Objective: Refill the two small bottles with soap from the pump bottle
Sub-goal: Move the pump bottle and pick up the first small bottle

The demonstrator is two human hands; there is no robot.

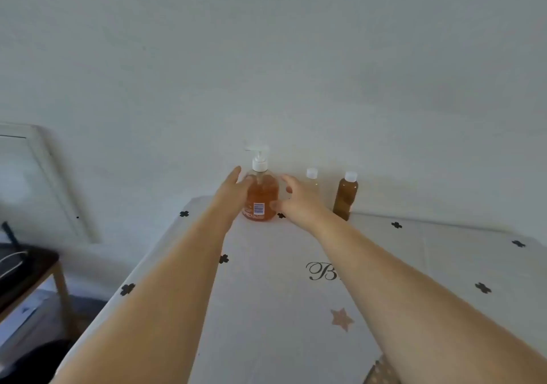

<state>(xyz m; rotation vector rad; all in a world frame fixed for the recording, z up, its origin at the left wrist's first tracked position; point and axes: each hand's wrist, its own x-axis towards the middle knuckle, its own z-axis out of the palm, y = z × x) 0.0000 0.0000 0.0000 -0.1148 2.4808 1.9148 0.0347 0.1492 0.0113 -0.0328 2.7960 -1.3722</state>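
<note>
Soft, even daylight fills the room, a little dim and cool on the white wall (296, 72). Shadows are faint. The whole view is slightly soft, most blurred at the left edge, where the wide lens bends the frame (44, 176).

Both arms are bare and extend forward from the lower edge of the view, converging toward the centre. The left forearm (165, 280) runs up and to the right. The right forearm (399, 271) runs up and to the left. Both wrists are approximately in line with the forearms. The left hand (233, 191) shows its back to the camera, and the left-hand fingers (236, 173) are extended, nearly straight, pointing away from the body. The right hand (300, 203) is turned palm-inward toward the left hand. The right-hand fingers (288, 181) are spread and loosely curved, with the thumb (273, 205) lowest. The two hands are level and near each other, with a gap between the palms.
</note>
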